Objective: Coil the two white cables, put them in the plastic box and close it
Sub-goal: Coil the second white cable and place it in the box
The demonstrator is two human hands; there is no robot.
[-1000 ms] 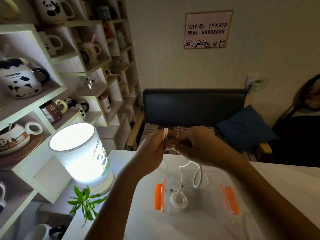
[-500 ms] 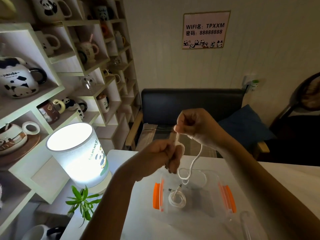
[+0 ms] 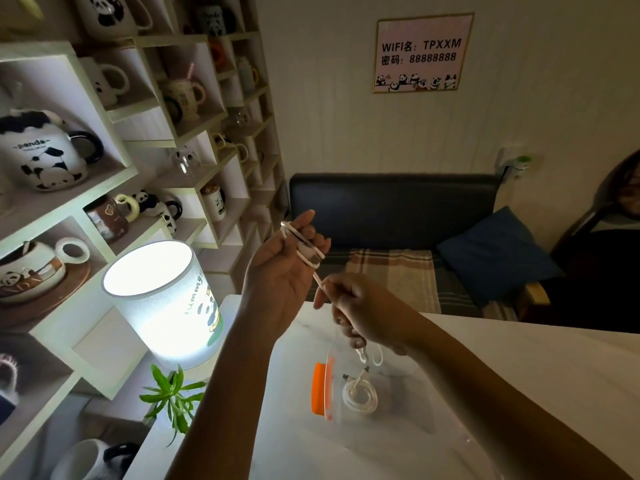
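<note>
A clear plastic box (image 3: 320,386) with orange latches stands open on the white table (image 3: 519,358). One white cable (image 3: 359,396) lies coiled inside it. My left hand (image 3: 280,271) is raised above the table's far edge with loops of the second white cable (image 3: 303,245) wound round its fingers. My right hand (image 3: 360,306), lower and to the right, pinches the same cable just below the loops; the loose tail hangs under it into the box. My right forearm hides the box's right side.
A lit cylindrical lamp (image 3: 166,306) and a small green plant (image 3: 173,396) stand left of the box. Shelves of panda mugs (image 3: 45,154) fill the left side. A dark sofa (image 3: 391,209) with a blue cushion (image 3: 498,251) lies beyond the table.
My left hand rose and now carries the loops on its fingers. My right hand dropped from above the left to below it, sliding down the cable toward the box.
</note>
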